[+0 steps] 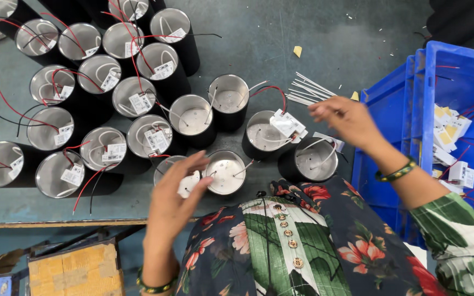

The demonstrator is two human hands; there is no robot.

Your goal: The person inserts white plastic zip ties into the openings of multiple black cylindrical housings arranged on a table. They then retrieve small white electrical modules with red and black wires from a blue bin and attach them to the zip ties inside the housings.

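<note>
My left hand (174, 200) hovers with fingers spread over a black cylinder housing (179, 175) and touches a small white part (188, 186) at its mouth. Beside it stands another open black housing (225, 171) with a silver inside and a thin white wire. My right hand (346, 118) pinches the ends of a bundle of thin white wires (309, 91) lying on the grey table. Just below that hand are two more housings (264, 135) (311, 160), one with a white tagged driver (287, 124) and a red wire.
Several black cylinder housings (94, 104) with white tags and red and black wires crowd the left of the grey table (314, 38). Blue plastic crates (456, 109) with small white-and-yellow parts stand at the right. A cardboard box (78, 271) sits below the table edge.
</note>
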